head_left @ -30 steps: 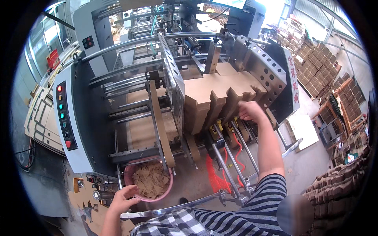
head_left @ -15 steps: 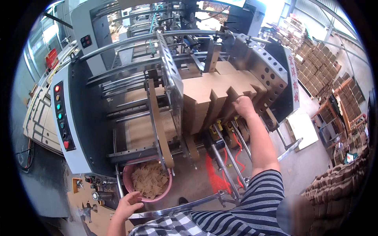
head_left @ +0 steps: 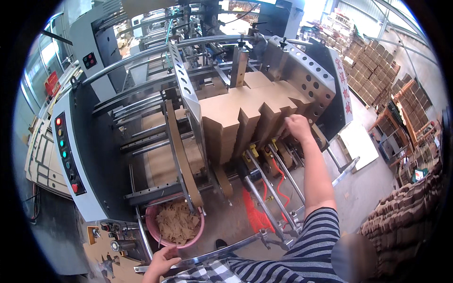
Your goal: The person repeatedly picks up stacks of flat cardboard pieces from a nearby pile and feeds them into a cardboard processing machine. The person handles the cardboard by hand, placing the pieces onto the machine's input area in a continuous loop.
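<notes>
A tall stack of brown cardboard blanks [head_left: 245,101] with notched front edges stands in the machine, between a perforated metal side plate [head_left: 185,85] on its left and another plate [head_left: 315,75] on its right. My right hand [head_left: 298,127] is closed, with curled fingers at the front right of this stack. Whatever those fingers may grip is hidden. Low at the front, my left hand [head_left: 163,260] is open and holds nothing, its thumb apart from the fingers. It is near a pink tub [head_left: 150,221] of cardboard scraps [head_left: 179,224] and the curved metal front rail [head_left: 203,258].
A control panel [head_left: 67,153] with lit buttons is on the machine's left side. Belts [head_left: 181,158], metal rods [head_left: 264,203] and red air hoses [head_left: 283,184] lie below and beside the stack. Stacked cardboard bundles [head_left: 370,66] stand at the far right, more brown stacks [head_left: 401,221] nearby.
The view has shifted, so the machine appears further left. My right hand has moved slightly right along the stack's front. My left hand has moved lower and to the right in the picture.
</notes>
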Demonstrator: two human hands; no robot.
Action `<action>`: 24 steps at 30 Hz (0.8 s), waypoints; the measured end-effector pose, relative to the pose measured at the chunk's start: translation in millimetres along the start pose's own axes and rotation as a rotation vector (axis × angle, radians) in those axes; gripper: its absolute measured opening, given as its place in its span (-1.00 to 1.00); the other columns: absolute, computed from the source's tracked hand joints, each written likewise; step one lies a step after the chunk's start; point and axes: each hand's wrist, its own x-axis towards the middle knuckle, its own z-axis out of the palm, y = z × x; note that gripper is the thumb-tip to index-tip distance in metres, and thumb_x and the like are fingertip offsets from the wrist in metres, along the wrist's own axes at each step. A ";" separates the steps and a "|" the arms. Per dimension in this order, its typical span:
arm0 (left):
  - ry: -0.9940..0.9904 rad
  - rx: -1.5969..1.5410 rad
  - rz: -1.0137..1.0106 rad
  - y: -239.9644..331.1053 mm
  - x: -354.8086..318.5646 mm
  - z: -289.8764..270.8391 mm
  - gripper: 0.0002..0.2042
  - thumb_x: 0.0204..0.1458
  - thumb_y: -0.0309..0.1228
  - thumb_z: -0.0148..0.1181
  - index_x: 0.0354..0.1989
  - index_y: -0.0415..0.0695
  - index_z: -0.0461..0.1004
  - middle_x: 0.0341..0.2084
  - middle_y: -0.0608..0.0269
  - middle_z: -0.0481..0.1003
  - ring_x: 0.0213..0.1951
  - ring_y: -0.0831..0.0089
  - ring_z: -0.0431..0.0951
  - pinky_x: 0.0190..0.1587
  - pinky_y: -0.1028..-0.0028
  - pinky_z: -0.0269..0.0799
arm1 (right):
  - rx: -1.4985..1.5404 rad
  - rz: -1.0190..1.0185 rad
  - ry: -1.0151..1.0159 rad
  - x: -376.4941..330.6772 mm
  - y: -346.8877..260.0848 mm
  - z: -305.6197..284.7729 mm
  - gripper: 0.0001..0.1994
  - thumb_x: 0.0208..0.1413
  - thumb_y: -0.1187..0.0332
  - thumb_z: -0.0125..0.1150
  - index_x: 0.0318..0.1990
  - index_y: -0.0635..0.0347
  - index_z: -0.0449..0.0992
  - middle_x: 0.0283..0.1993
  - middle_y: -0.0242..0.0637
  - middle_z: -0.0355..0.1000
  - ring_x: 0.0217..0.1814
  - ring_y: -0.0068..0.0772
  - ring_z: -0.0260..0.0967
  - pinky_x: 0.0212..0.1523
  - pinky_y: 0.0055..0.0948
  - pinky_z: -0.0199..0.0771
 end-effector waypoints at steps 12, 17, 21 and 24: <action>0.025 0.437 0.046 -130.8 -6.9 -12.3 -0.42 -0.14 -0.14 0.34 0.04 -0.22 0.42 -0.10 -0.02 0.52 -0.05 0.16 0.53 0.05 0.29 0.42 | -0.161 -0.023 -0.076 -13.5 -59.1 -20.0 -0.72 -0.03 0.20 0.18 -0.30 0.24 0.59 -0.40 -0.06 0.50 -0.35 -0.29 0.47 -0.30 -0.27 0.41; 0.144 0.285 0.089 -200.7 -38.4 -13.2 -0.52 -0.12 -0.24 0.34 0.02 -0.11 0.46 -0.19 0.09 0.55 -0.17 0.32 0.55 -0.07 0.37 0.46 | 0.600 -0.340 -0.391 -64.2 -193.5 -72.4 -0.66 0.15 0.09 0.09 -0.17 0.21 0.44 -0.25 -0.30 0.40 -0.21 -0.48 0.33 -0.15 -0.50 0.30; 0.195 -0.122 0.069 -230.2 -75.4 -34.0 -0.59 -0.09 -0.29 0.36 -0.05 -0.15 0.50 -0.23 0.17 0.56 -0.22 0.43 0.54 -0.11 0.43 0.46 | 0.599 -0.681 -0.864 -242.2 -382.4 -27.8 -0.59 -0.11 0.02 0.17 -0.35 0.24 0.41 -0.39 -0.22 0.34 -0.33 -0.39 0.31 -0.27 -0.44 0.31; 0.358 -0.367 -0.021 -299.9 -115.7 -50.7 -0.64 -0.07 -0.31 0.35 -0.10 -0.18 0.52 -0.23 0.21 0.56 -0.19 0.47 0.54 -0.10 0.46 0.46 | 0.423 -0.901 -1.454 -341.5 -482.3 96.1 -0.53 -0.28 0.13 0.34 -0.22 0.32 0.56 -0.33 -0.10 0.52 -0.32 -0.21 0.50 -0.27 -0.34 0.47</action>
